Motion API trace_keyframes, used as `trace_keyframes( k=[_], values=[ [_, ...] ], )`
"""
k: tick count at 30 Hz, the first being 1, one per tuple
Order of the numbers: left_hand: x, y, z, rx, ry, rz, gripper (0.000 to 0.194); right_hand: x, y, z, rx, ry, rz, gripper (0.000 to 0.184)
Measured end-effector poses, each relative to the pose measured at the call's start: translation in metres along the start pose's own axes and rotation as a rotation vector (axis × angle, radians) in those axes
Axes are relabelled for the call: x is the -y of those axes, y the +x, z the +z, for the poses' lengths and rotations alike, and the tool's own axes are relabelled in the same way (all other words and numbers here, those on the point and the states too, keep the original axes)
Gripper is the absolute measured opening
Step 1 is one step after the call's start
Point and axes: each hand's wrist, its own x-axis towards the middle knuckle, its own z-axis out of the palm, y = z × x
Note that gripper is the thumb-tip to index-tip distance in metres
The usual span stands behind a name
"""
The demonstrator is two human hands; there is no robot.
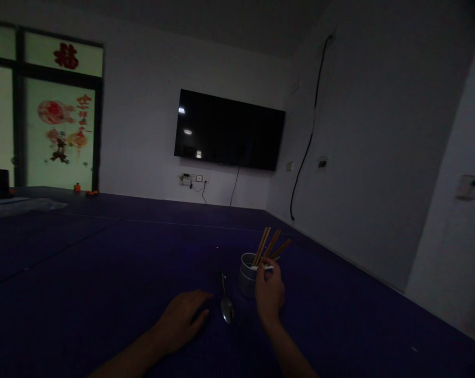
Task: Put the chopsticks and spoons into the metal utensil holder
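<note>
A small pale cup (246, 275) stands on the dark purple surface (103, 273) and holds several wooden chopsticks (269, 244) leaning right. My right hand (268, 293) is raised beside the cup, fingers pinched on a thin pale utensil (267, 267) at the cup's rim. A metal spoon (225, 305) lies flat just left of the cup. My left hand (184, 317) rests palm down on the surface left of the spoon, fingers loosely together, nothing visible in it.
A dark wall-mounted screen (228, 129) hangs on the far wall above sockets (193, 179). A window with red paper decorations (60, 126) is at the left. A black cable (308, 136) runs down the right wall. Pale sheeting (12, 205) lies far left.
</note>
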Motion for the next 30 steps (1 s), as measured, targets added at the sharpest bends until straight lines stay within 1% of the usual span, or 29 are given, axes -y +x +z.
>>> trace_keyframes(
  k=[8,12,14,16,18,20,22,24,26,30],
  values=[
    [0.001,0.000,0.003,0.024,-0.027,-0.008,0.031,-0.002,0.001,0.001,-0.076,0.092,-0.058,0.051],
    [-0.001,0.001,0.002,0.023,-0.027,0.000,0.032,-0.001,-0.003,0.001,-0.101,0.082,-0.134,0.054],
    [-0.003,0.002,0.001,0.024,-0.031,0.006,0.032,-0.001,-0.005,0.003,-0.079,0.064,-0.193,0.055],
    [-0.005,0.003,-0.001,0.029,-0.037,0.008,0.031,-0.001,-0.007,0.005,-0.025,0.032,-0.276,0.053],
    [-0.006,0.004,-0.002,0.042,-0.043,0.008,0.031,0.001,-0.010,0.007,0.062,-0.043,-0.377,0.049],
    [-0.007,0.004,-0.003,0.047,-0.043,0.005,0.031,0.004,-0.014,0.009,0.182,-0.172,-0.469,0.043],
    [-0.006,0.004,-0.003,0.042,-0.039,0.001,0.031,0.006,-0.019,0.011,0.325,-0.308,-0.526,0.038],
    [-0.006,0.003,-0.002,0.040,-0.036,0.001,0.030,0.007,-0.023,0.013,0.445,-0.410,-0.548,0.035],
    [-0.006,0.003,-0.002,0.048,-0.036,0.007,0.030,0.006,-0.026,0.016,0.519,-0.474,-0.545,0.033],
    [-0.005,0.004,-0.002,0.063,-0.040,0.011,0.029,0.001,-0.029,0.019,0.577,-0.526,-0.517,0.029]
  ],
)
